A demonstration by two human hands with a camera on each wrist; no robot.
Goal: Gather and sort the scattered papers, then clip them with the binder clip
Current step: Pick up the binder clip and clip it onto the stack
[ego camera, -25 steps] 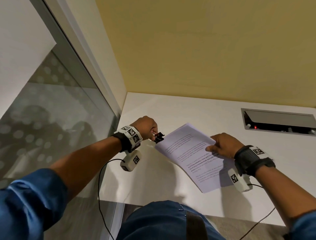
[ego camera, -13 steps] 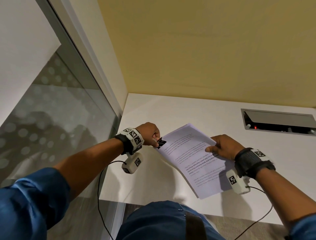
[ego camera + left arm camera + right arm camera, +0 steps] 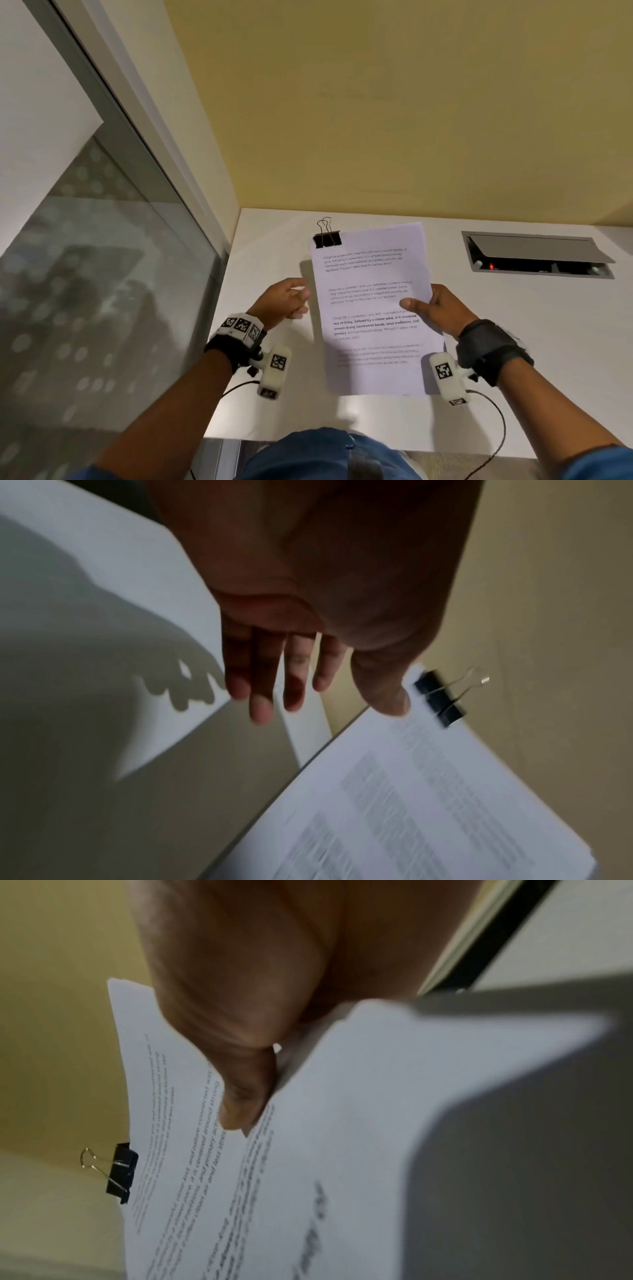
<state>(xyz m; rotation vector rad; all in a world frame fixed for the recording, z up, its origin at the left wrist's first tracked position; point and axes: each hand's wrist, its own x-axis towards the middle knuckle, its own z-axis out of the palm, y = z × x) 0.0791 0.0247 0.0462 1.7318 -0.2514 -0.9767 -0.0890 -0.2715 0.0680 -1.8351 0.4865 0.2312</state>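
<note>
A stack of printed white papers (image 3: 373, 308) is held up above the white desk (image 3: 548, 325), straight in front of me. A black binder clip (image 3: 327, 238) with silver handles grips its top left corner; it also shows in the left wrist view (image 3: 440, 697) and the right wrist view (image 3: 121, 1173). My right hand (image 3: 435, 306) pinches the stack's right edge, thumb on the front page (image 3: 192, 1150). My left hand (image 3: 287, 301) is beside the left edge with fingers (image 3: 263, 685) straight and spread, holding nothing.
A recessed cable box (image 3: 537, 255) with an open grey lid and a red light sits in the desk at the right. A glass partition (image 3: 85, 291) runs along the left. A yellow wall (image 3: 411, 102) closes the back. Wrist camera cables (image 3: 493, 428) hang over the desk's near edge.
The left hand let go of the binder clip, which now stays on the corner, and opened. The right hand turned the stack upright and lifted it.
</note>
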